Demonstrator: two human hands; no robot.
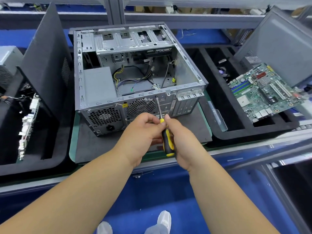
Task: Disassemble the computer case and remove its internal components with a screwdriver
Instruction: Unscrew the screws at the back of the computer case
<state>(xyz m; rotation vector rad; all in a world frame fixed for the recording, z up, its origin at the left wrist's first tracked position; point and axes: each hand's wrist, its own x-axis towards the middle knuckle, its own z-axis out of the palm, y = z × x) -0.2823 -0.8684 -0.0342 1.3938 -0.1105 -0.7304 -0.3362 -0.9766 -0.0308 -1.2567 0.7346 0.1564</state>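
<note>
We held the screwdriver [166, 132] with both hands: our right hand [182, 142] wrapped round its yellow-and-black handle, our left hand [143, 132] pinching the collar just beside the right thumb. Beyond our fingers, its tip met a screw on the rear panel of the open computer case [135, 73]. We judged that tilting the shaft could make the tip slip and strip the screw.
</note>
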